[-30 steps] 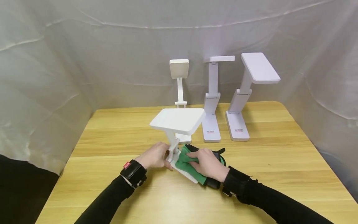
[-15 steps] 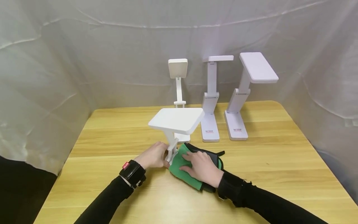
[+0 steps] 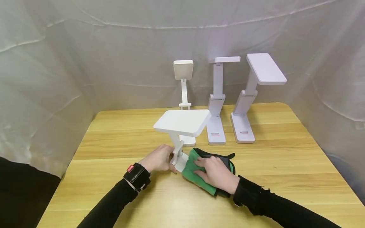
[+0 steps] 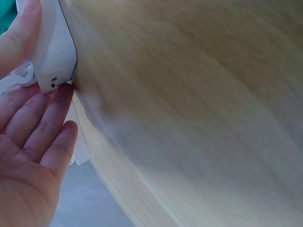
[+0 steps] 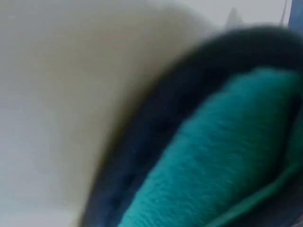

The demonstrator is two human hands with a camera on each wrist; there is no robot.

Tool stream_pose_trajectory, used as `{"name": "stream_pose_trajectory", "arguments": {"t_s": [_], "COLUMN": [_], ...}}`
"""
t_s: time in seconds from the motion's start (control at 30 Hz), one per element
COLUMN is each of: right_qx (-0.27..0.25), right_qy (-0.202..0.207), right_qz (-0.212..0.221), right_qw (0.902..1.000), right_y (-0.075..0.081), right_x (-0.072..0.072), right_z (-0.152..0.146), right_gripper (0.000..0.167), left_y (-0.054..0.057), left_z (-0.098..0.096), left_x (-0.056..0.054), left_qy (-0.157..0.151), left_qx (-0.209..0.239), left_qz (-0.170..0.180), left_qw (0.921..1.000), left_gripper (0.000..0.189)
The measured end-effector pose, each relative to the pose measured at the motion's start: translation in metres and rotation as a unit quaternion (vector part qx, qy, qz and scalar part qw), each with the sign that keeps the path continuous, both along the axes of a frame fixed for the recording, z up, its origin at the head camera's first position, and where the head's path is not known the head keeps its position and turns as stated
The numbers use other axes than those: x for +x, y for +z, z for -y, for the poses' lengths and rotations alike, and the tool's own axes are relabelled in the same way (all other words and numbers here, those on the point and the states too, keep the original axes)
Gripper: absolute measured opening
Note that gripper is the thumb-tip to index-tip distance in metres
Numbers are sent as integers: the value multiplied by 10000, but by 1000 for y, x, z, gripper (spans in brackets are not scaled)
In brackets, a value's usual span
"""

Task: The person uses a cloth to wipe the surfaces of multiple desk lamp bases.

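A white folding desk lamp (image 3: 182,122) stands near the middle of the table, its flat head raised. My left hand (image 3: 158,159) grips the back end of its base. In the left wrist view the thumb lies on one side of the base (image 4: 54,52) and fingertips touch the other. My right hand (image 3: 215,172) pinches a black-edged green cloth (image 3: 189,169) between thumb and fingers, over the front part of the base. That part is hidden under the cloth. Only fuzzy green fabric (image 5: 213,156) and its dark border fill the right wrist view.
Behind stand three more white desk lamps: one (image 3: 183,70) partly hidden by the near lamp's head, one (image 3: 215,129) in the middle and one (image 3: 242,126) at the right. Pale sheeting (image 3: 137,63) surrounds the wooden table (image 3: 114,133) at the back and sides.
My right hand first slides the cloth left along the lamp base, then back right toward its front end, uncovering some of the base near the hinge. My left hand keeps its grip.
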State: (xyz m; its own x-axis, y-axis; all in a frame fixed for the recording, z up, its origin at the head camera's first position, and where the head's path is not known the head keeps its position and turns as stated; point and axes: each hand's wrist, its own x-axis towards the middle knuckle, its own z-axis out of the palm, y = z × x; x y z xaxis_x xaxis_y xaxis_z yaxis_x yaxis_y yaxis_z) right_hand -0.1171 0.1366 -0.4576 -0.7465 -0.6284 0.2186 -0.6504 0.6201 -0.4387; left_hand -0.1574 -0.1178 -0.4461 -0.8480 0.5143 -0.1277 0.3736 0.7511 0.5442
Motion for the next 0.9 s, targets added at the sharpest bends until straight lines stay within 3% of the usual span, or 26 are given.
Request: {"name": "stream_pose_trajectory", "arguments": {"t_s": [0.13, 0.3, 0.4, 0.53, 0.7, 0.8, 0.9], "right_qx": [457, 1001, 1259, 1448, 1108, 704, 474], "right_qy": [111, 129, 154, 519, 892, 762, 523], "right_qz": [-358, -533, -499, -607, -271, -58, -112], "right_qw": [9983, 9935, 9907, 9862, 9895, 9946, 9974], "right_y": [3, 8, 10, 9, 6, 4, 2], "right_x": [13, 14, 14, 19, 25, 23, 22], "right_z": [1, 14, 21, 19, -3, -22, -39], "right_gripper": [48, 58, 58, 52, 44, 43, 46], "left_y": [0, 1, 1, 2, 1, -2, -3], "left_z": [-1, 0, 0, 0, -1, -1, 1], "left_x": [1, 1, 2, 0, 2, 7, 13], "left_qy": [10, 46, 80, 38, 0, -62, -234], "left_qx": [2, -27, -98, -75, 68, 130, 167], "left_qz": [39, -32, -103, -149, -212, -324, -504], "left_qw": [10000, 10000, 9999, 9999, 9998, 9994, 9983], "left_gripper": [50, 50, 51, 49, 48, 52, 55]}}
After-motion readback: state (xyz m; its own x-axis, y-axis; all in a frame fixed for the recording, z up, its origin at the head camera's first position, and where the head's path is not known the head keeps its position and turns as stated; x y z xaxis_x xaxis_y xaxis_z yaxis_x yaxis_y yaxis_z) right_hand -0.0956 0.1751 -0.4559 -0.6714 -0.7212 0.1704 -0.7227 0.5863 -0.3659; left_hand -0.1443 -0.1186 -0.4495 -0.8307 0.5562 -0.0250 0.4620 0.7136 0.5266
